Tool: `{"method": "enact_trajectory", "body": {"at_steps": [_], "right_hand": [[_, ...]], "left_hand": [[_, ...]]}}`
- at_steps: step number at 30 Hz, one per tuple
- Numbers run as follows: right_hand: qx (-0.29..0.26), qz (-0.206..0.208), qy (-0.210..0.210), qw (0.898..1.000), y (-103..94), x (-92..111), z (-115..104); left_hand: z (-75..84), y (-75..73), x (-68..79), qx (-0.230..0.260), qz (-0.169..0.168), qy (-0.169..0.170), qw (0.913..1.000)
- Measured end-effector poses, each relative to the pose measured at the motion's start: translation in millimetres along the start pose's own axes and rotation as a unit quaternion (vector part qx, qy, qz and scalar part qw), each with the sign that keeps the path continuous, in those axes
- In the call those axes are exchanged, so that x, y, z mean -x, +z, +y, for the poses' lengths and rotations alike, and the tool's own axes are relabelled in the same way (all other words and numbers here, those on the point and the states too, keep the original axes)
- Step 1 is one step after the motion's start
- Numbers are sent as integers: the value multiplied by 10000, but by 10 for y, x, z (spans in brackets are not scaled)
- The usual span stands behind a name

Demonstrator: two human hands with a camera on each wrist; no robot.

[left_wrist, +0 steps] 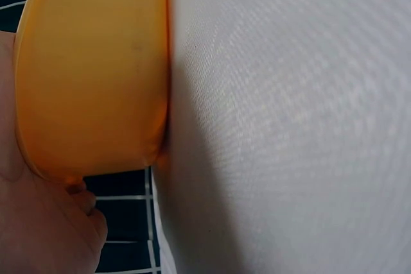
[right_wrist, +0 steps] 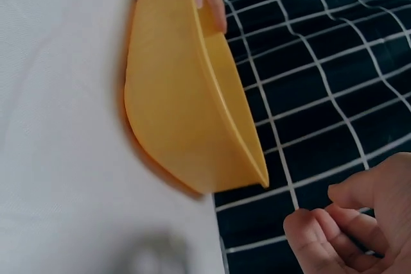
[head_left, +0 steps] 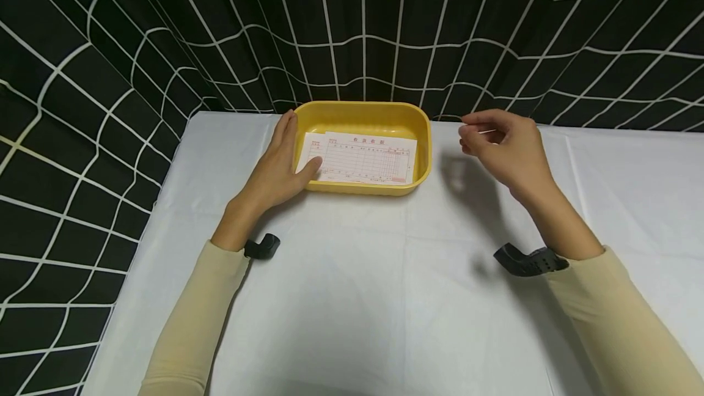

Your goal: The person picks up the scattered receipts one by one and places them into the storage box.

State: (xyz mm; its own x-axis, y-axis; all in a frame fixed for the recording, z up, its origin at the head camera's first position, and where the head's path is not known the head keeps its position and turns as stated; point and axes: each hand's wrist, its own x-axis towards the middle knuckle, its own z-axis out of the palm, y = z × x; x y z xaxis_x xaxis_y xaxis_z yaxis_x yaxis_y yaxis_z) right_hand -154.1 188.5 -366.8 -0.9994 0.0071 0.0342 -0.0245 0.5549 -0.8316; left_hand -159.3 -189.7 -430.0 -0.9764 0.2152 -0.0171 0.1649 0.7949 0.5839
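A yellow plastic tray (head_left: pixel 360 189) with rounded corners stands on the table near its far edge. Inside lie printed paper forms (head_left: pixel 368 157), white with reddish lines, overlapping one another. My left hand (head_left: pixel 280 167) holds the left end of the tray, thumb over the front rim above the papers and fingers along the left side. In the left wrist view the palm lies against the rim of the tray (left_wrist: pixel 96 75). To the right of the tray, my right hand (head_left: pixel 506 145) hovers apart from it, fingers loosely bent towards the thumb, nothing visible between them.
A white cloth (head_left: pixel 341 286) covers the table. Black fabric with a white grid (head_left: pixel 379 23) hangs behind the far edge and along the left side. Dark straps (head_left: pixel 530 261) sit on both wrists, over beige sleeves.
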Motion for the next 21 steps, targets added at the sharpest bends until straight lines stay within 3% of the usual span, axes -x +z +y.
{"method": "enact_trajectory", "body": {"at_steps": [9,21], "right_hand": [[386,416,-307,9979,-111,237,296],[555,975,-1405,9837,-78,453,561]], "left_hand": [[17,0,-13,-7,-33,49,10000],[-55,-8,-16,-95,202,149,9996]]}}
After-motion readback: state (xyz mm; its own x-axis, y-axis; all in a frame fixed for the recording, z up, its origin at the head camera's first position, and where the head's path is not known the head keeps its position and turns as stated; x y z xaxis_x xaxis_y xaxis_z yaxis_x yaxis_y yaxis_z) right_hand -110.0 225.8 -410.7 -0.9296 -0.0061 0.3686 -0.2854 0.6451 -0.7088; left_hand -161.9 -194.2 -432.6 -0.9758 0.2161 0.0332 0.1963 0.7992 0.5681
